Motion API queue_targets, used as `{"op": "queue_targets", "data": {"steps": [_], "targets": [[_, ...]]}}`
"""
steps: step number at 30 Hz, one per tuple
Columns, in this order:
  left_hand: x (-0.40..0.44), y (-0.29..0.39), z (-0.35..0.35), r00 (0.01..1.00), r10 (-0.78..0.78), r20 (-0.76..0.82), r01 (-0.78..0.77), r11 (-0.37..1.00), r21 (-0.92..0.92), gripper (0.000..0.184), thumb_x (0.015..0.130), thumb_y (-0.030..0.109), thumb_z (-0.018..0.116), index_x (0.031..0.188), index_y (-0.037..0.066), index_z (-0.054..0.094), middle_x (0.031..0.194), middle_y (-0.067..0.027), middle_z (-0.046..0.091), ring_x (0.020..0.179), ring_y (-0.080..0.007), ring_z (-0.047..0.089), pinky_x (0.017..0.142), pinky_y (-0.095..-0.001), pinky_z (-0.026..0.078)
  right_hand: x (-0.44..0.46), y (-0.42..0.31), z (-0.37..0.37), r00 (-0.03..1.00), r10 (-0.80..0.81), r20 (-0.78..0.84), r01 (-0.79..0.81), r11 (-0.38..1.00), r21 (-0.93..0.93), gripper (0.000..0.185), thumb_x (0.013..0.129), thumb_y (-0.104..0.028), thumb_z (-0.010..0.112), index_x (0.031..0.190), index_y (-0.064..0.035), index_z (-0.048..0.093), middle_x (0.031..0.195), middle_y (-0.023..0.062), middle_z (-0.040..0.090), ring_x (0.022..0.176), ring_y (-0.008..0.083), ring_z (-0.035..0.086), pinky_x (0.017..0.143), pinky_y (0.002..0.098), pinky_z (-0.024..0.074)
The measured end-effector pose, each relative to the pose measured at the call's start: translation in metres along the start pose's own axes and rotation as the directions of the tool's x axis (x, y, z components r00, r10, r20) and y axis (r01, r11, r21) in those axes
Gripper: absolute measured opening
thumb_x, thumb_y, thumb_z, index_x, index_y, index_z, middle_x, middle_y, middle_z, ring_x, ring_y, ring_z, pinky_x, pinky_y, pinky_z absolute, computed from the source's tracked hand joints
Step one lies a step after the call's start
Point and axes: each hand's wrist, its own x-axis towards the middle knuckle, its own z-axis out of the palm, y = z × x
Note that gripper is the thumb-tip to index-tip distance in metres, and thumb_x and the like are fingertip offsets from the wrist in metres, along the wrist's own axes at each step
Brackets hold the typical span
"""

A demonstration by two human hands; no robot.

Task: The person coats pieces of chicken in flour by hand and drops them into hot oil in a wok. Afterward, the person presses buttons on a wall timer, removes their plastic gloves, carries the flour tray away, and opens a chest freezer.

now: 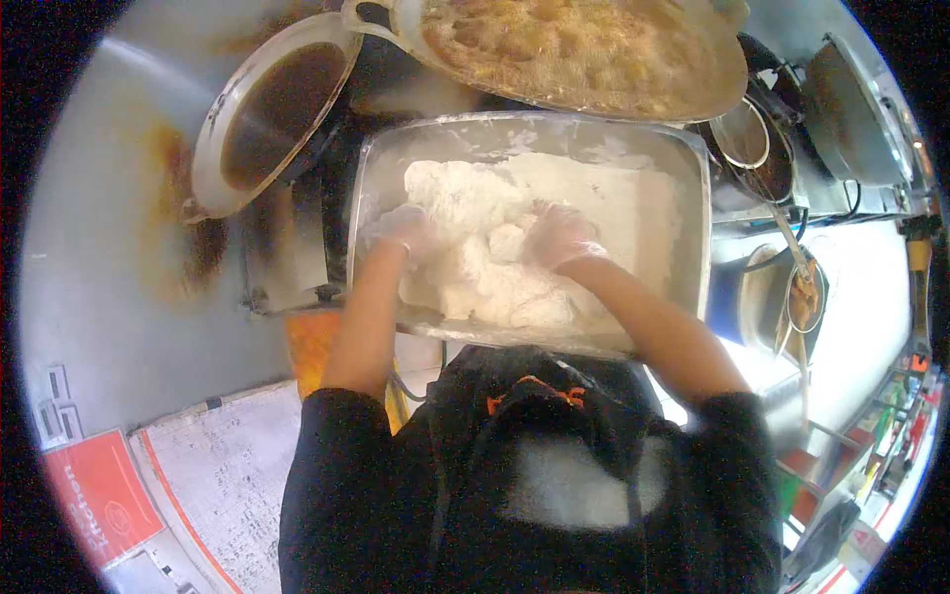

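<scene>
A deep metal tray (683, 282) holds white flour (618, 198) and several flour-coated lumps heaped at its middle and left. My left hand (404, 228), in a clear glove, is at the left side of the heap, blurred, its fingers partly lost in the flour. Also gloved, my right hand (562, 236) touches the heap from the right, beside a rounded floured lump (507, 242). Its fingers point down into the flour, and their tips are hidden. I cannot make out what the lumps are under the coating.
Behind the tray is a wide pan (584, 49) of bubbling oil with pieces frying. A second pan (282, 119) of dark oil stands at the back left. A round strainer (740, 134) and long-handled tongs (800, 257) are at the right. A stained metal wall (109, 218) rises on the left.
</scene>
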Motion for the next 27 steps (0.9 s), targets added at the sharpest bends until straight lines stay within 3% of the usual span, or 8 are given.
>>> {"op": "queue_targets", "data": {"steps": [3, 9, 12, 14, 17, 22, 24, 27], "targets": [[0.044, -0.026, 0.040, 0.946, 0.256, 0.200, -0.304, 0.914, 0.270, 0.043, 0.076, 0.040, 0.065, 0.104, 0.007, 0.064, 0.105, -0.0155, 0.065, 0.095, -0.0316, 0.063, 0.087, -0.0382, 0.047, 0.014, 0.028, 0.020, 0.947, -0.101, -0.305, 0.139, 0.985, 0.105, 0.038, 0.075, -0.017, 0.055, 0.111, -0.0032, 0.061, 0.104, 0.0223, 0.062, 0.098, 0.0337, 0.059, 0.085, 0.0429, 0.0472], [0.009, -0.007, 0.019, 0.939, 0.256, 0.230, -0.316, 0.907, 0.278, 0.040, 0.075, 0.031, 0.068, 0.105, 0.006, 0.063, 0.111, -0.0122, 0.064, 0.094, -0.0278, 0.063, 0.089, -0.0353, 0.046, -0.022, 0.049, -0.010, 0.919, -0.361, -0.157, 0.297, 0.898, -0.326, 0.027, 0.080, -0.019, 0.054, 0.099, -0.0021, 0.062, 0.094, 0.0229, 0.060, 0.094, 0.0361, 0.058, 0.083, 0.0447, 0.0463], [-0.003, -0.004, 0.008, 0.974, 0.002, -0.227, -0.164, 0.697, -0.698, 0.038, 0.075, 0.013, 0.070, 0.109, -0.001, 0.060, 0.098, -0.0125, 0.066, 0.085, -0.0222, 0.064, 0.075, -0.0332, 0.051, -0.044, 0.042, -0.028, 0.972, -0.217, -0.087, 0.203, 0.968, -0.146, 0.030, 0.083, -0.022, 0.053, 0.105, -0.0031, 0.060, 0.104, 0.0210, 0.058, 0.100, 0.0345, 0.056, 0.085, 0.0426, 0.0468], [0.033, -0.028, 0.025, 0.944, 0.309, -0.113, -0.219, 0.333, -0.917, 0.052, 0.069, 0.000, 0.073, 0.116, -0.002, 0.052, 0.098, -0.0087, 0.064, 0.081, -0.0152, 0.062, 0.068, -0.0270, 0.051, -0.036, 0.054, -0.013, 0.980, -0.164, -0.116, 0.154, 0.984, -0.093, 0.032, 0.084, -0.023, 0.052, 0.109, -0.0042, 0.059, 0.108, 0.0197, 0.057, 0.102, 0.0340, 0.055, 0.087, 0.0411, 0.0465], [0.010, 0.008, 0.004, 0.975, 0.186, -0.124, -0.139, 0.070, -0.988, 0.053, 0.069, -0.002, 0.072, 0.117, 0.000, 0.049, 0.099, -0.0074, 0.064, 0.078, -0.0126, 0.061, 0.064, -0.0239, 0.051, -0.006, 0.083, 0.021, 0.965, -0.203, -0.164, 0.189, 0.977, -0.098, 0.036, 0.085, -0.027, 0.051, 0.114, -0.0063, 0.056, 0.116, 0.0168, 0.055, 0.107, 0.0330, 0.053, 0.091, 0.0388, 0.0448], [-0.002, 0.059, 0.004, 0.947, 0.138, -0.290, -0.320, 0.328, -0.889, 0.046, 0.070, -0.004, 0.070, 0.111, 0.000, 0.051, 0.092, -0.0055, 0.061, 0.076, -0.0116, 0.059, 0.065, -0.0248, 0.050, 0.054, 0.123, 0.092, 0.678, -0.604, -0.419, 0.332, 0.760, -0.559, 0.061, 0.078, -0.052, 0.057, 0.116, -0.0040, 0.056, 0.113, 0.0198, 0.059, 0.110, 0.0354, 0.054, 0.095, 0.0414, 0.0410], [0.002, 0.071, 0.014, 0.928, 0.162, -0.336, -0.371, 0.324, -0.870, 0.044, 0.070, -0.004, 0.069, 0.110, 0.000, 0.051, 0.090, -0.0047, 0.060, 0.076, -0.0106, 0.058, 0.065, -0.0246, 0.049, 0.006, 0.066, 0.022, 0.980, 0.058, -0.190, -0.038, 0.994, 0.102, 0.050, 0.082, -0.047, 0.054, 0.112, -0.0077, 0.060, 0.112, 0.0187, 0.061, 0.105, 0.0362, 0.057, 0.093, 0.0425, 0.0425], [0.011, 0.081, 0.033, 0.939, 0.220, -0.263, -0.290, 0.101, -0.952, 0.037, 0.074, -0.002, 0.065, 0.109, 0.000, 0.051, 0.092, -0.0035, 0.059, 0.079, -0.0094, 0.056, 0.066, -0.0241, 0.049, 0.009, 0.067, 0.020, 0.975, 0.035, -0.221, 0.011, 0.979, 0.203, 0.041, 0.082, -0.041, 0.054, 0.104, -0.0081, 0.065, 0.105, 0.0211, 0.062, 0.098, 0.0375, 0.059, 0.089, 0.0435, 0.0445]]}}
